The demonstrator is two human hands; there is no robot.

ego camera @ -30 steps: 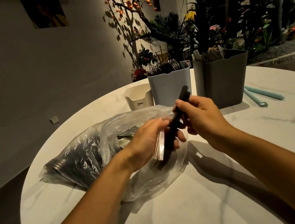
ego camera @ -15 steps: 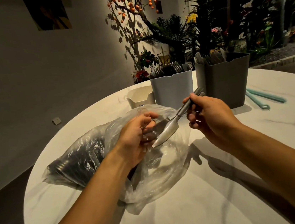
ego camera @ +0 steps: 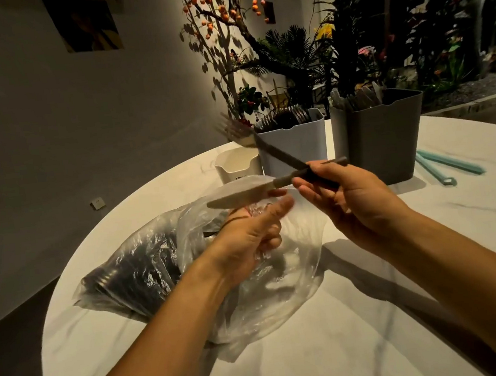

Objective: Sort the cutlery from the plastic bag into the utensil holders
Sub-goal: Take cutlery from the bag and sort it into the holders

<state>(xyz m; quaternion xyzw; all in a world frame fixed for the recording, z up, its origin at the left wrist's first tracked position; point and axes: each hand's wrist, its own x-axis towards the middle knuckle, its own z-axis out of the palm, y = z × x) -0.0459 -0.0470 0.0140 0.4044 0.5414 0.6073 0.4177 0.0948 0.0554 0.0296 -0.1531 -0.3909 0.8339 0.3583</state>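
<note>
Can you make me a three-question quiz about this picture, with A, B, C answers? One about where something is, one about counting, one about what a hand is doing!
1. Where do the teal sticks lie?
A. in the bag
B. on the table, right of the dark grey holder
C. in the white cup

2. How many pieces of cutlery does the right hand hold?
A. none
B. two
C. five

3. What is the left hand doing?
A. holding the plastic bag
B. lying flat on the table
C. gripping a holder

Answers: B, the sticks rest on the tabletop beside that holder. B, a knife and a fork cross in its grip. A, its fingers curl round the bag's clear plastic.
</note>
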